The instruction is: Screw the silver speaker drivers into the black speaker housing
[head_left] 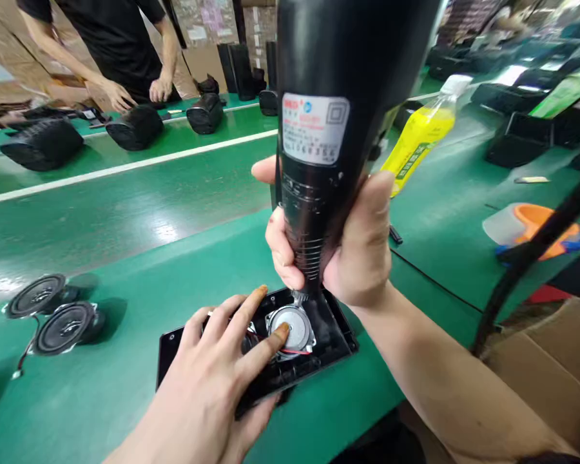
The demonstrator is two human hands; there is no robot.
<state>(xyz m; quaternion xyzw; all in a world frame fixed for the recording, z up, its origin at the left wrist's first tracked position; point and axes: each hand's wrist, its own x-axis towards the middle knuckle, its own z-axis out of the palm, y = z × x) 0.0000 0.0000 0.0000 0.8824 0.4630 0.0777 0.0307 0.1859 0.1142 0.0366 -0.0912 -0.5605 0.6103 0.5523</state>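
My right hand point(352, 248) is wrapped around a big black electric screwdriver point(336, 122), held upright with its tip down at the far edge of a speaker driver point(294, 327). That silver-backed driver sits in a black plastic panel point(336, 325) lying flat on the green bench. My left hand point(217, 374) presses on the panel, fingers spread, the forefinger tip resting on the driver's magnet beside red and black wires. The screwdriver's bit and any screw are hidden by my right fingers.
Two loose wired speaker drivers point(53, 309) lie at the left. A yellow bottle point(423, 132) and an orange-and-white object point(529, 225) stand to the right; a cardboard box point(555, 367) is at the lower right. Another person's hands point(120, 93) work across the conveyor near black speaker housings point(135, 125).
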